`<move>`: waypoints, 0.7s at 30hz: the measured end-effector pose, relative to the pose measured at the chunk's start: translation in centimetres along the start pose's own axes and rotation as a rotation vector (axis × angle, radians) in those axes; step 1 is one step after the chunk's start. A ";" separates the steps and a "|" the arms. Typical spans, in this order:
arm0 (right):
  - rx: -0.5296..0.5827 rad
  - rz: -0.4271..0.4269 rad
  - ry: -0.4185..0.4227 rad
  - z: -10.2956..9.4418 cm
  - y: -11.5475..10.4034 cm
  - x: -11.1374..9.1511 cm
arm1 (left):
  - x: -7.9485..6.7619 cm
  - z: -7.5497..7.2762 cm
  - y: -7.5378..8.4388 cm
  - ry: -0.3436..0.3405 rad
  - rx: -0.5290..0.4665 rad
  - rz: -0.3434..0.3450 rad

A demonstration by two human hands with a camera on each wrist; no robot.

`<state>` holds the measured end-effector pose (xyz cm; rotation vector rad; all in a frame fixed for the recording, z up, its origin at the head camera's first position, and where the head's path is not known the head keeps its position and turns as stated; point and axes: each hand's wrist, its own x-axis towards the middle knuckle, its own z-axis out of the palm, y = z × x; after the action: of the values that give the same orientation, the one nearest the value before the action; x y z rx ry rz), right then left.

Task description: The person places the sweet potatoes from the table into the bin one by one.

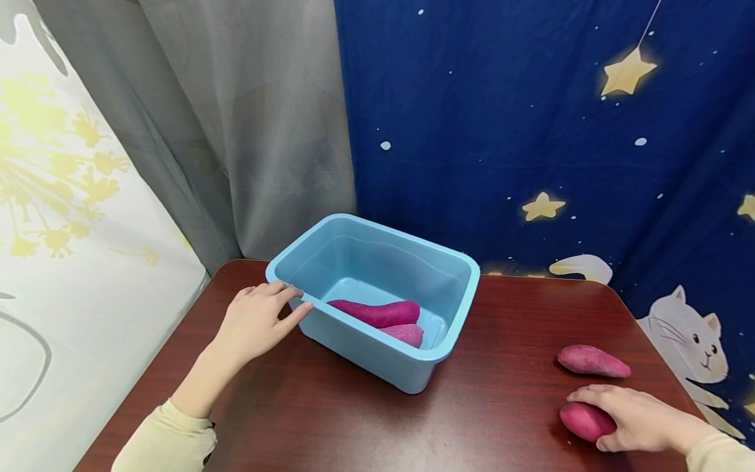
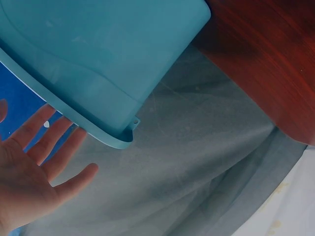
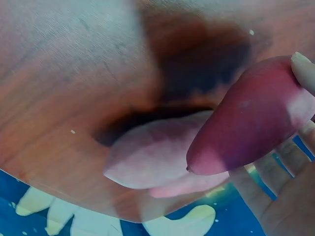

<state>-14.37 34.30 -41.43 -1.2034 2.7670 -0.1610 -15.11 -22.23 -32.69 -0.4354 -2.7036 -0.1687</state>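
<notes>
My right hand (image 1: 639,416) grips a reddish-purple sweet potato (image 1: 586,421) at the right front of the table. In the right wrist view this sweet potato (image 3: 251,118) lies between the thumb and the fingers, with a dark shadow on the table. Beyond it lies another sweet potato (image 1: 592,361); a pink shape (image 3: 189,186) beside that one is partly hidden. My left hand (image 1: 256,319) touches the near-left rim of a light blue plastic basin (image 1: 368,339), fingers extended in the left wrist view. Two sweet potatoes, one long (image 1: 377,313) and one partly hidden (image 1: 407,334), lie inside.
The basin stands toward the back of a dark red-brown wooden table (image 1: 489,406). Behind the table hang a grey curtain (image 1: 289,131) and a blue star-patterned curtain (image 1: 442,131). A white patterned cloth (image 1: 77,216) is at the left.
</notes>
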 end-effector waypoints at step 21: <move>-0.065 0.031 0.038 -4.8 -1.5 3.6 | 0.0 -0.1 0.0 0.004 -0.005 0.003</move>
<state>-16.43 30.92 -36.75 -1.1844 2.8430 -0.0925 -15.06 -22.20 -32.61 -0.4406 -2.6988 -0.1755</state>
